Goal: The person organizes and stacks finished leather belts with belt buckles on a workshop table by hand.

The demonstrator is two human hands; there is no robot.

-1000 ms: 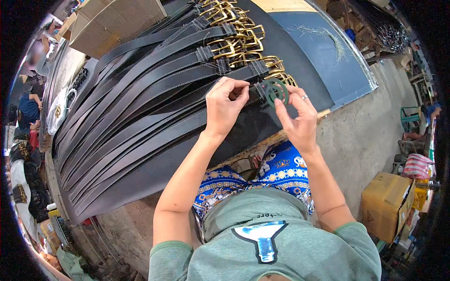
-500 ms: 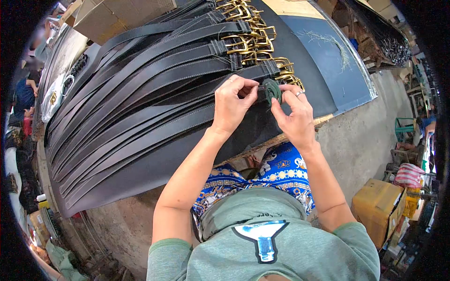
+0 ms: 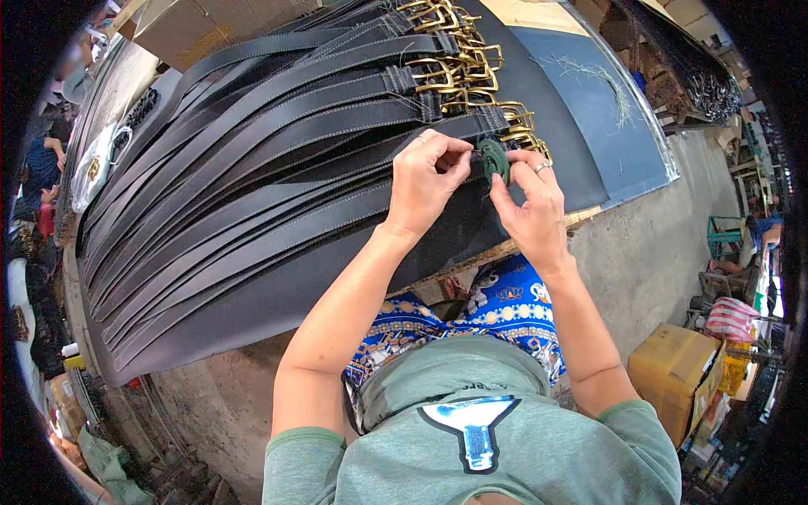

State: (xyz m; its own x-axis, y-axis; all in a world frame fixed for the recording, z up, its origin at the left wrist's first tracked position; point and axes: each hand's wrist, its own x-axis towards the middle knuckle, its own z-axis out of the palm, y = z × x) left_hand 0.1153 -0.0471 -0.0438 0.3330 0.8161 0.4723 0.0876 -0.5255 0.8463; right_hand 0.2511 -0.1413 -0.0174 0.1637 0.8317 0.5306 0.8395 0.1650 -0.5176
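Between my hands, above the table's near edge, is a small dark green coil [image 3: 495, 162], like a rolled-up strip. My right hand [image 3: 532, 200] is closed on its right side, thumb and fingers pinching it. At the coil's left edge, my left hand [image 3: 427, 178] has thumb and forefinger pressed together; whatever they pinch is too small to make out. Behind and left of my hands lie several black stitched belts [image 3: 286, 135], fanned out side by side. Their gold-coloured buckles [image 3: 459, 71] cluster just beyond the coil.
A cardboard box [image 3: 189, 34] stands at the table's back left. Loose pale threads [image 3: 602, 80] lie on the blue-grey sheet [image 3: 555, 109] at the right. Another carton [image 3: 673, 370] sits on the floor to my right. People are partly visible at the far left edge.
Both hands and the green coil have shifted slightly right in the view. The coil is turned a little differently. My grip looks the same, and the belts appear only slightly shifted.
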